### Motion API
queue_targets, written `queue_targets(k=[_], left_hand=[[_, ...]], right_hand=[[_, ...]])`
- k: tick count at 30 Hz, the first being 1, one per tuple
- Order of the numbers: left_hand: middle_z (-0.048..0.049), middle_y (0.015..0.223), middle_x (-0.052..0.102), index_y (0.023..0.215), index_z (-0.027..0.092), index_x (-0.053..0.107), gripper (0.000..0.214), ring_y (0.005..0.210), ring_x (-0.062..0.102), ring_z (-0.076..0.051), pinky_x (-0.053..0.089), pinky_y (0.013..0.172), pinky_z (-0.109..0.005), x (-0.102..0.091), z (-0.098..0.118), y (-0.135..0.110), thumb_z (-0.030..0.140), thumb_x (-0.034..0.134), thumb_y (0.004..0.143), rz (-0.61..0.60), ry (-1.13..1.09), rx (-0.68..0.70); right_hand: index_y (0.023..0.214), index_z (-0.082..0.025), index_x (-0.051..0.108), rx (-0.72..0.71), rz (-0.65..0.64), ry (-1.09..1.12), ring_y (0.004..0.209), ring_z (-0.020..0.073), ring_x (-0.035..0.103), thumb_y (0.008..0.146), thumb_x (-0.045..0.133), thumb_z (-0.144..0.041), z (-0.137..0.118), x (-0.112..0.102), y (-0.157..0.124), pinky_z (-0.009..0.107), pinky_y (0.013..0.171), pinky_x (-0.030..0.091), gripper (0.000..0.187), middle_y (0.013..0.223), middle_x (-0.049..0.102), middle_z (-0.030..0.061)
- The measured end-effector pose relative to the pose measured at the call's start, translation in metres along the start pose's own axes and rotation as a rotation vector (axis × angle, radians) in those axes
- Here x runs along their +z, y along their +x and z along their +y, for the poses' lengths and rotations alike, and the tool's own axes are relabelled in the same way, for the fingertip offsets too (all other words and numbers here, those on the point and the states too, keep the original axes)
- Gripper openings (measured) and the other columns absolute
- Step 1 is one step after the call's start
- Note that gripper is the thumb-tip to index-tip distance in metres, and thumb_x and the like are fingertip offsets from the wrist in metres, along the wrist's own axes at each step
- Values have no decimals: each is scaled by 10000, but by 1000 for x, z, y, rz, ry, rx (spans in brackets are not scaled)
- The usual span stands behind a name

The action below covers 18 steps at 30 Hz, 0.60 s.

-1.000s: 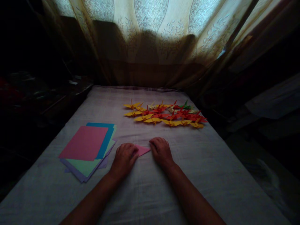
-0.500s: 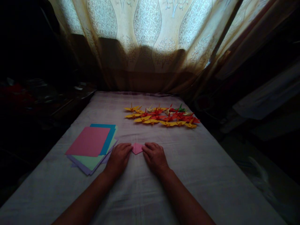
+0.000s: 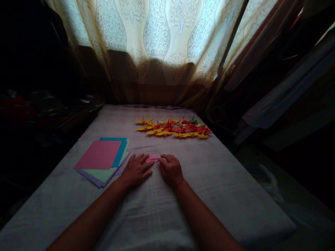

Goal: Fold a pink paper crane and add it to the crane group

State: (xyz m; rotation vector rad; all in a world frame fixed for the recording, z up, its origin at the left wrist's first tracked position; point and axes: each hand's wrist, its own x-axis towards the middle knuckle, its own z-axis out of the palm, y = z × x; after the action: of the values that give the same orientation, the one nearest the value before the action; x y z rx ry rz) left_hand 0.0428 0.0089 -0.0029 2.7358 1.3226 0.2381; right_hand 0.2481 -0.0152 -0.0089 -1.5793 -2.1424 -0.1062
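Pink paper (image 3: pixel 154 157): likely light, creasable — hold edges
Left hand (image 3: pixel 135 170): spread over it
Right hand (image 3: pixel 171 169): grip pinching its end

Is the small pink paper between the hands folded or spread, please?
Folded: the small pink paper shows a flap's edge crossing its face.

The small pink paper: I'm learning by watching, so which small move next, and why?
Perhaps press the small pink paper flatter with the right hand: it looks layered, that hand is at its right end, and the left hand lies spread at its left.
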Motion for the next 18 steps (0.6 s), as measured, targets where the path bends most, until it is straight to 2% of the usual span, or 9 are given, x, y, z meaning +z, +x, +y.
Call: queue_targets(k=[5, 9, 14, 18], left_hand=[[-130, 1509, 430, 1366, 324, 550, 439, 1389, 379, -337, 222, 1117, -589, 2, 6, -2, 389, 547, 932, 43, 4, -15], [-133, 1554, 355, 1323, 279, 583, 433, 1437, 293, -336, 190, 1140, -580, -2, 2, 3, 355, 593, 897, 65, -10, 63], [-119, 1450, 510, 1192, 249, 645, 316, 1382, 402, -318, 230, 1132, -578, -9, -10, 10, 375, 570, 913, -4, -55, 109], [-135, 1429, 528, 1195, 231, 639, 307, 1351, 443, -310, 229, 1128, -594, -9, -10, 8, 345, 558, 922, 16, -51, 105]], right_hand=[[1034, -238, 705, 56, -48, -14, 963, 212, 584, 883, 573, -186, -9, -4, -7, 332, 849, 421, 207, 1066, 691, 60], [1030, -243, 704, 62, -52, -27, 982, 213, 584, 886, 575, -194, -12, -5, -7, 334, 851, 423, 200, 1079, 687, 59], [1039, -241, 704, 60, -41, -25, 998, 212, 587, 883, 572, -182, -11, -3, -8, 336, 871, 429, 213, 1094, 689, 64], [1049, -242, 709, 71, -15, -21, 1001, 215, 596, 888, 569, -181, -11, 0, -8, 341, 879, 438, 222, 1099, 694, 65]])
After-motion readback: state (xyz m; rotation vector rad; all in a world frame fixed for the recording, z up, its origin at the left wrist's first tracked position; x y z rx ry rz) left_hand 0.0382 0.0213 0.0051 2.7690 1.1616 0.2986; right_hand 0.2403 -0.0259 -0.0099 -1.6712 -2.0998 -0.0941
